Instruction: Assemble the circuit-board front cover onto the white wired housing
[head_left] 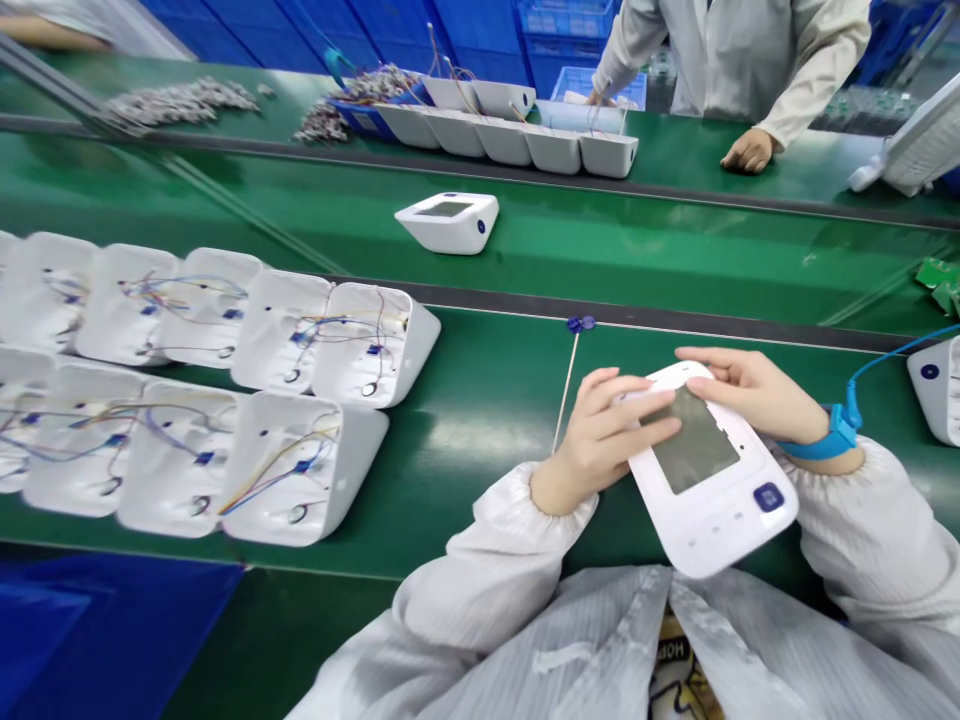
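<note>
A white device cover (720,520) with a grey screen and a dark blue square button is tilted in front of my chest, above the green bench. My left hand (604,435) grips its left edge, fingers spread over the screen. At the top right edge, my right hand (757,385) holds the cover between thumb and fingers. A blue wrist strap with a coiled cord circles my right wrist.
Two rows of open white housings (281,460) with wires stand at the left. One assembled device (450,222) lies on the green belt (600,235). Across it are more housings (506,140) and a person's hand (750,150). Another device (937,390) is at far right.
</note>
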